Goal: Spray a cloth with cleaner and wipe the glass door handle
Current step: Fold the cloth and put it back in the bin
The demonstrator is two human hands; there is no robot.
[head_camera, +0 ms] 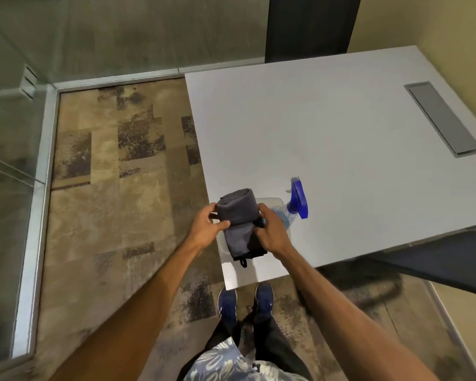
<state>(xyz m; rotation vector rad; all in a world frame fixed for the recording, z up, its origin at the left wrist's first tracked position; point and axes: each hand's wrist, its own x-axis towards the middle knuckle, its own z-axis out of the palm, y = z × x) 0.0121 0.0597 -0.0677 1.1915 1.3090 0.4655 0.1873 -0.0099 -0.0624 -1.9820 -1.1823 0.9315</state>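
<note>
- Hands: left hand [204, 225] and right hand [272, 232] both gripped the folded cloth [238, 215].
- Risk: the right wrist might topple the spray bottle [294, 204] just beside it.

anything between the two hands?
Head view: the folded grey cloth, gripped by left hand and right hand over a clear container.

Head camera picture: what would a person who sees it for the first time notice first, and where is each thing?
First, the two hands at the near corner of the white table: the left hand and the right hand both grip a folded grey cloth over a clear container. Next, the blue trigger of a spray bottle, lying on its side just right of the cloth. On the left, glass walls enclose the patterned carpet.
</note>
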